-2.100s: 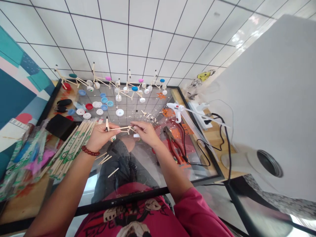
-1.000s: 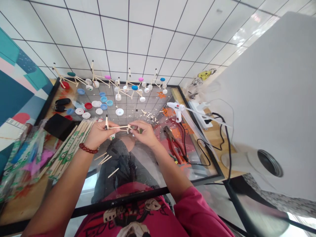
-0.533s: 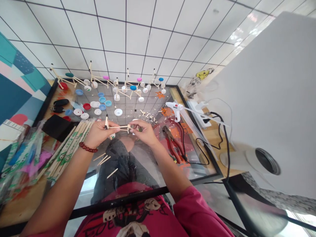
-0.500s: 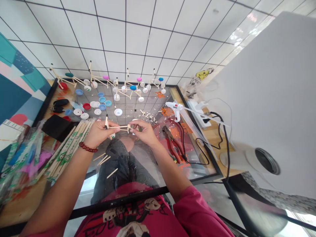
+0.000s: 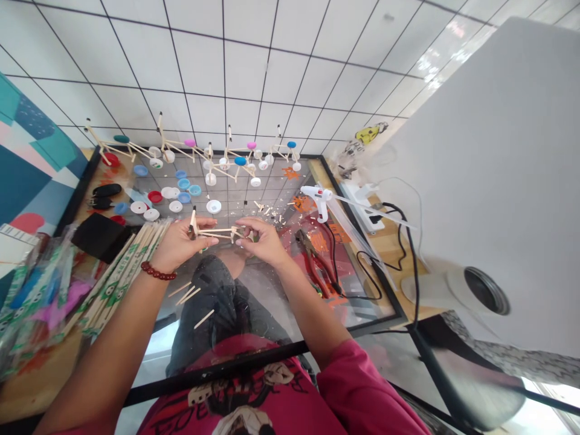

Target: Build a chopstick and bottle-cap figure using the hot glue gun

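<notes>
My left hand (image 5: 179,243) is closed on the left end of a small frame of thin wooden sticks (image 5: 212,232), held over the glass table (image 5: 272,326). My right hand (image 5: 263,241) pinches the right end of the same frame, fingers pressed together. One stick of the frame with a dark tip stands up beside my left thumb. A red bead bracelet sits on my left wrist.
Finished stick models with bottle-cap wheels (image 5: 226,158) line the far edge. Loose caps (image 5: 176,194) lie behind my hands. Wrapped chopsticks (image 5: 122,272) lie at left, red pliers (image 5: 315,257) and a white glue gun (image 5: 319,198) with cable at right. Short stick pieces (image 5: 190,296) lie near me.
Both hands stay on the stick frame and have turned it slightly. The view has drifted a little, so everything sits slightly lower left.
</notes>
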A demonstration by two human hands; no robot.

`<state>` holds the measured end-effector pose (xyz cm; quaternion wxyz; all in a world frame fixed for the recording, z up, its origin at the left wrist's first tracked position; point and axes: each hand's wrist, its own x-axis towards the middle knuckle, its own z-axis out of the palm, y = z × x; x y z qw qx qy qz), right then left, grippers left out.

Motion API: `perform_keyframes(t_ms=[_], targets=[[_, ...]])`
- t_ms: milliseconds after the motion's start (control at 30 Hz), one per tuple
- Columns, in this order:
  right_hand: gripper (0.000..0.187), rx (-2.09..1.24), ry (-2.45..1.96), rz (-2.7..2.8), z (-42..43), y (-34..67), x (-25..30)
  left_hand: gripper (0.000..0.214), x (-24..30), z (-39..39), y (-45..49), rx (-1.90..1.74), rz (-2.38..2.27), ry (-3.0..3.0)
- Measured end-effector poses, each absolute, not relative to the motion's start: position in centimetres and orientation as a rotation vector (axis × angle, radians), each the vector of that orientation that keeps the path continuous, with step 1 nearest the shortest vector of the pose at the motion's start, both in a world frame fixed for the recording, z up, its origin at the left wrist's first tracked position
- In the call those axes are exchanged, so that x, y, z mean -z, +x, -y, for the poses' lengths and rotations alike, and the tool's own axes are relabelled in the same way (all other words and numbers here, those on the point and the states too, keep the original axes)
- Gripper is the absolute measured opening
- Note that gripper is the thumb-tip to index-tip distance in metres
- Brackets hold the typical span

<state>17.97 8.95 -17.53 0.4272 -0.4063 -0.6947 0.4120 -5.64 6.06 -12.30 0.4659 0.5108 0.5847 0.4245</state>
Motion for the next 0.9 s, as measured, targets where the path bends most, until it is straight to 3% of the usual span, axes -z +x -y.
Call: perform_keyframes(t_ms=[433,900], targets=[[0.047,-0.99,-1.014,1.747,-9.5,20.7,15.6,0.1,11.2,-5.0,-7.8,-0.983,-1.407,1.317],[0.046,-1.018,-1.039,1.842,-9.0,20.0,15.5,0.107,13.4,-4.6,-7.7,-1.014,-1.42,1.186]])
